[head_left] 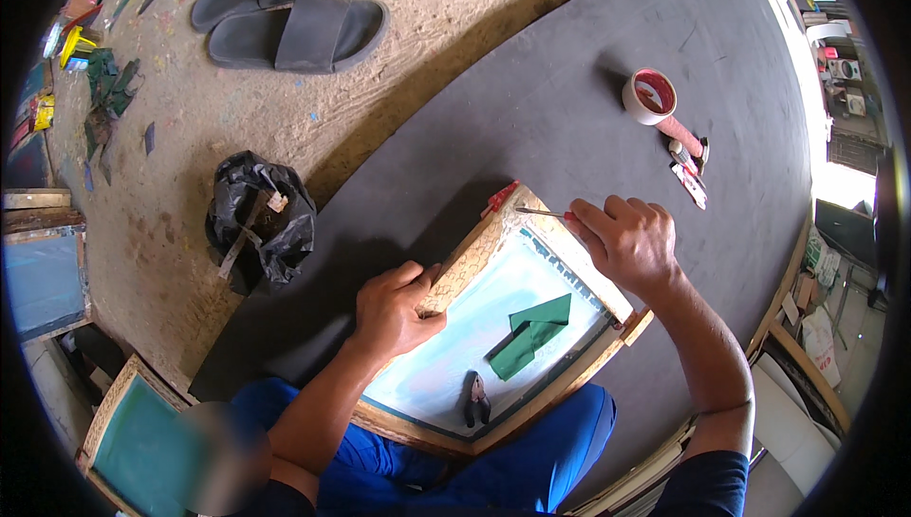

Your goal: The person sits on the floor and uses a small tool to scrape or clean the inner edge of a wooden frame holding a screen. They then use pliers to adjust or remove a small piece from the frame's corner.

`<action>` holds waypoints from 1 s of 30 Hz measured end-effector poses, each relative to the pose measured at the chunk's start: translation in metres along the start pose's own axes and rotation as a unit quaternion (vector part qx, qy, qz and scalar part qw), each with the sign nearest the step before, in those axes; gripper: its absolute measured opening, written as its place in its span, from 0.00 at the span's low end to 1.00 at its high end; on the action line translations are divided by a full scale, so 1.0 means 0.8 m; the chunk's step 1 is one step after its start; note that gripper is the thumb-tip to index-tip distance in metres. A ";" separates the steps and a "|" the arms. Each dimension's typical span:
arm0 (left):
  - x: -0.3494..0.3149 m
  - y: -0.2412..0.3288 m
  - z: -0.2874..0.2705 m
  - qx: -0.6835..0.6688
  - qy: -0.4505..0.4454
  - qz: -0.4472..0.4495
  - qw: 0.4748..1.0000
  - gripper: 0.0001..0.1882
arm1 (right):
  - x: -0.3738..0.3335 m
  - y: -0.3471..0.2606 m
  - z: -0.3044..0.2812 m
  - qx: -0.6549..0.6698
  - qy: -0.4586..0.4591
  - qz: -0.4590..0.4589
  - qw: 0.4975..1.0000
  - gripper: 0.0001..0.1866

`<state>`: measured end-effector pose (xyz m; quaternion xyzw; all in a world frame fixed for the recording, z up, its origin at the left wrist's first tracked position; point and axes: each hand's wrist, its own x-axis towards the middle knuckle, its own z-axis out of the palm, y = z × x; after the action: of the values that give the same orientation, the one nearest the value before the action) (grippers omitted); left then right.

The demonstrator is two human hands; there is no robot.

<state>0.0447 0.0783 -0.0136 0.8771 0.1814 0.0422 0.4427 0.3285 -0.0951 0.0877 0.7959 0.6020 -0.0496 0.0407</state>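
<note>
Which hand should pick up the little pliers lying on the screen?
Probably the left hand. It grips the wooden frame close to the pliers, while the right hand is busy holding a screwdriver at the far corner.

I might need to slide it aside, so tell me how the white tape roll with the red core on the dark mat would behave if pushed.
The white tape roll with the red core lies flat on the dark mat, so it would probably slide rather than roll. It looks light and likely shifts easily. Tipped on edge, its round shape could roll away.
</note>
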 end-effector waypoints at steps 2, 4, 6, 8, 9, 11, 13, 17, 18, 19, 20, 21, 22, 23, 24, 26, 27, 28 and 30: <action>0.000 0.001 -0.001 0.005 -0.002 0.000 1.000 0.29 | 0.000 0.001 0.001 0.003 -0.005 -0.001 1.000 0.09; 0.001 0.002 -0.002 0.004 0.000 0.001 1.000 0.29 | 0.000 0.005 0.003 0.012 -0.008 -0.002 1.000 0.09; 0.001 0.003 -0.002 0.003 0.000 0.000 1.000 0.29 | 0.002 0.008 0.005 0.026 -0.012 -0.005 1.000 0.09; 0.002 0.002 -0.002 0.002 -0.002 0.000 1.000 0.29 | 0.004 0.011 0.006 0.036 -0.019 -0.012 0.999 0.10; 0.001 0.001 -0.002 0.002 -0.004 -0.002 1.000 0.29 | 0.004 0.013 0.006 0.042 -0.022 -0.015 0.999 0.10; 0.000 0.000 0.000 0.002 -0.010 -0.006 1.000 0.29 | 0.006 0.016 0.005 0.010 -0.019 -0.048 0.999 0.10; 0.000 0.000 0.001 0.000 -0.001 -0.004 1.000 0.23 | 0.011 0.020 0.005 -0.031 -0.036 -0.084 0.995 0.10; 0.002 0.002 0.001 0.015 -0.006 -0.010 1.000 0.26 | 0.047 0.021 -0.019 -0.052 -0.225 -0.068 0.970 0.10; 0.002 0.001 0.000 0.011 -0.004 -0.006 1.000 0.26 | 0.060 0.023 -0.024 -0.037 -0.297 -0.041 0.953 0.11; 0.003 0.000 0.000 0.007 -0.003 -0.002 1.000 0.26 | 0.060 0.037 -0.010 0.020 -0.297 -0.036 0.954 0.13; 0.002 0.000 0.000 0.003 -0.001 0.001 1.000 0.25 | 0.058 0.035 -0.012 0.001 -0.303 -0.045 0.952 0.13; 0.003 0.000 -0.001 0.005 -0.002 0.001 1.000 0.26 | 0.059 0.034 -0.013 -0.019 -0.307 -0.057 0.950 0.13; 0.004 0.001 -0.001 0.008 -0.004 0.001 1.000 0.26 | 0.060 0.032 -0.015 -0.039 -0.311 -0.069 0.947 0.14; 0.004 0.002 -0.002 0.011 -0.005 0.001 1.000 0.26 | 0.057 0.035 -0.011 -0.035 -0.258 -0.084 0.962 0.12; 0.004 0.001 -0.001 0.011 -0.002 0.003 1.000 0.26 | 0.052 0.037 -0.005 -0.030 -0.206 -0.098 0.973 0.11; 0.003 -0.001 0.000 0.010 0.002 0.009 1.000 0.26 | 0.042 0.036 -0.002 -0.011 -0.163 -0.088 0.983 0.11; 0.003 -0.001 0.000 0.009 0.003 0.006 1.000 0.27 | 0.040 0.032 -0.004 0.004 -0.172 -0.066 0.983 0.11; 0.003 0.000 0.000 0.007 0.003 0.004 1.000 0.27 | 0.037 0.027 -0.006 0.019 -0.182 -0.044 0.982 0.11; 0.001 -0.002 -0.001 0.010 -0.002 0.001 1.000 0.27 | 0.024 0.019 -0.001 0.088 -0.172 0.034 0.981 0.12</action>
<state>0.0445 0.0802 -0.0141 0.8818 0.1801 0.0386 0.4342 0.3484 -0.0809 0.0863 0.7960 0.5519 -0.2368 0.0750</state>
